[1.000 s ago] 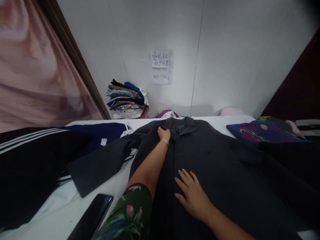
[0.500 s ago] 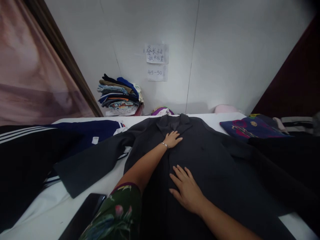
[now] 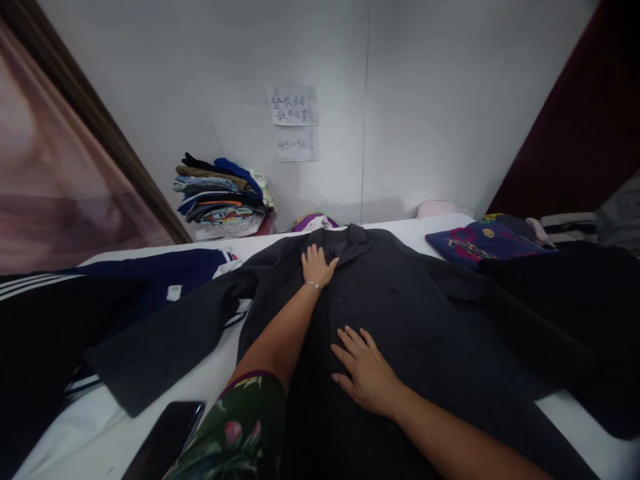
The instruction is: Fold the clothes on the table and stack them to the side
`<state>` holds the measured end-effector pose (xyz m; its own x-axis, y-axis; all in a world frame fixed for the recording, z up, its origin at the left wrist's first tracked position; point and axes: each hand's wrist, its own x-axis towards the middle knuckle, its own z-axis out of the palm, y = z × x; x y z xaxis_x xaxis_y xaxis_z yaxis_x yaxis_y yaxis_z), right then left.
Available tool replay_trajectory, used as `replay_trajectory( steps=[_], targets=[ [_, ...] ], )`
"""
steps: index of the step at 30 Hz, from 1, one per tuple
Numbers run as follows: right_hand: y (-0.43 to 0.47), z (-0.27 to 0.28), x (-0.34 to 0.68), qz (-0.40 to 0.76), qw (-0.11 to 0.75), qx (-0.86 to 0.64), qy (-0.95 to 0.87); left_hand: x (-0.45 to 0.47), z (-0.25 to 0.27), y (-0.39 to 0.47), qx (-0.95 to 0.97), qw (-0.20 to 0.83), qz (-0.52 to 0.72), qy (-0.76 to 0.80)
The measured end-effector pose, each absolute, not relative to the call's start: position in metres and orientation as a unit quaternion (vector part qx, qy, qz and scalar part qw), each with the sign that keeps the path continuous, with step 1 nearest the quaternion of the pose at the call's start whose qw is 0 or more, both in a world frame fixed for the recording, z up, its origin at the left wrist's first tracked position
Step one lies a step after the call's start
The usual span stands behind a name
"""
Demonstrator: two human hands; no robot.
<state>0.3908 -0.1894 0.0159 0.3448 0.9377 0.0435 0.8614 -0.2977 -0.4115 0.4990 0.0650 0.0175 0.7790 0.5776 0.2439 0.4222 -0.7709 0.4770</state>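
Observation:
A dark grey suit jacket (image 3: 400,313) lies spread out front side up, its collar toward the wall and its sleeves stretched to either side. My left hand (image 3: 319,267) rests flat on the left lapel just below the collar, fingers apart, a bracelet at the wrist. Lower down, my right hand (image 3: 367,373) lies on the jacket's front near the middle edge, its fingers spread. Neither hand grips the cloth. The jacket's lower part runs out of view at the bottom.
A phone (image 3: 165,437) lies at lower left. Folded clothes (image 3: 220,193) are stacked against the wall. Navy clothing (image 3: 150,273) with white stripes lies left; a patterned folded garment (image 3: 480,243) and black clothing (image 3: 565,287) lie right. Paper signs (image 3: 295,107) hang on the wall.
My left hand has shifted from the middle of the chest up and left onto the lapel. My right hand stays at about the same place on the jacket. The view has turned slightly.

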Motion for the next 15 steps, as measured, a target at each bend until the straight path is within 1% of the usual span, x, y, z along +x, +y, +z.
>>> replay_trajectory(
  steps=[4,6,10,13,15],
  targets=[
    [-0.189,0.017,0.391,0.104,0.190,-0.796,-0.565,0.504,0.015,0.084,0.932,0.160,0.052,0.320],
    [-0.189,0.019,0.391,0.102,0.197,-0.796,-0.564,0.508,0.024,0.091,0.934,0.157,0.018,0.320],
    [-0.191,0.022,0.391,0.092,0.213,-0.795,-0.560,0.492,0.041,0.076,0.946,0.137,0.027,0.291],
    [-0.191,0.023,0.391,0.082,0.213,-0.795,-0.562,0.456,0.033,0.043,0.976,0.112,0.057,0.176],
    [-0.190,0.022,0.390,0.071,0.213,-0.793,-0.566,0.433,0.021,0.022,0.988,0.110,0.055,0.091]
  ],
)
